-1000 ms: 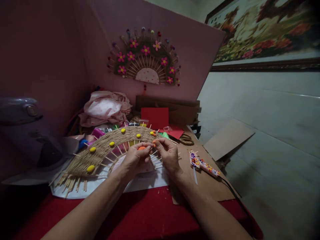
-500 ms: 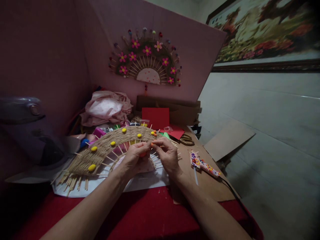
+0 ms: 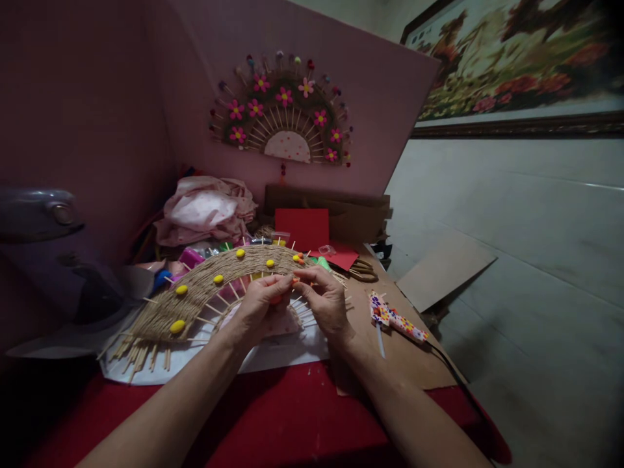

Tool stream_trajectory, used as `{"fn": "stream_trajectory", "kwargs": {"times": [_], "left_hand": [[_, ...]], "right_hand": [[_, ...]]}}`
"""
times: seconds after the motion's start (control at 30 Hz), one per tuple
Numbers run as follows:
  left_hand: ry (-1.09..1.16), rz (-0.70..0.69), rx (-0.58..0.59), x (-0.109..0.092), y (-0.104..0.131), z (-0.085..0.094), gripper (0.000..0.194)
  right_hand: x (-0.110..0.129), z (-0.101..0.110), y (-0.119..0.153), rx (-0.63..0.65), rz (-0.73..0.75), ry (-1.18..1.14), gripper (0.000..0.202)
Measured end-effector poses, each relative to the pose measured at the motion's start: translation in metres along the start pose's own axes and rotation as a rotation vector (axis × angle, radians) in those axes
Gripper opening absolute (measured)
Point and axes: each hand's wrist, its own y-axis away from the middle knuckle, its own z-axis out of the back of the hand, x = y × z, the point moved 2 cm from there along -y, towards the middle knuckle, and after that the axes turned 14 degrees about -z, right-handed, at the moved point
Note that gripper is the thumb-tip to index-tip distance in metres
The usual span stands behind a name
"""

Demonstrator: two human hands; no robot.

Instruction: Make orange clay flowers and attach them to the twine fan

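My left hand [image 3: 266, 299] is closed on a lump of orange modelling clay [image 3: 275, 299], mostly hidden by the fingers. Thumb and fingers of my right hand [image 3: 324, 300] pinch a small orange bit [image 3: 295, 281] right at the left fingertips. Both hands are over the lower middle of a half-round fan [image 3: 195, 305], made of thin sticks wrapped with brown twine. Several yellow discs [image 3: 218, 279] dot its twine band. By the rightmost visible yellow disc [image 3: 295, 259] sit small orange pieces [image 3: 301, 261].
A flower-patterned glue gun [image 3: 397, 322] with a cord lies on cardboard [image 3: 414, 364] at right. Behind the fan are red sheets [image 3: 302, 224], scissors [image 3: 363, 270] and bundled pink cloth [image 3: 205, 208]. A finished flowered fan [image 3: 287, 123] hangs on the pink board.
The fingertips have closed in around the small orange bit, which shows less now. Both hands remain in nearly the same place; the whole view has shifted slightly.
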Motion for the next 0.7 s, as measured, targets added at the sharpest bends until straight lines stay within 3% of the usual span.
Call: {"fn": "stream_trajectory", "kwargs": {"times": [0.2,0.33,0.5,0.7], "left_hand": [[0.012,0.014,-0.009,0.0,0.0,0.0,0.033],[0.037,-0.029,-0.035,-0.005,-0.001,-0.002,0.027],[-0.082,-0.133,-0.113,-0.011,-0.003,-0.002,0.017],[-0.326,-0.341,-0.075,-0.018,-0.001,-0.004,0.012]], "right_hand": [[0.001,0.001,-0.001,-0.031,0.019,0.002,0.004],[-0.004,0.001,-0.001,0.016,-0.027,0.029,0.015],[-0.011,0.0,-0.002,0.017,-0.076,0.009,0.03],[-0.004,0.002,0.0,-0.03,-0.009,0.198,0.036]]}}
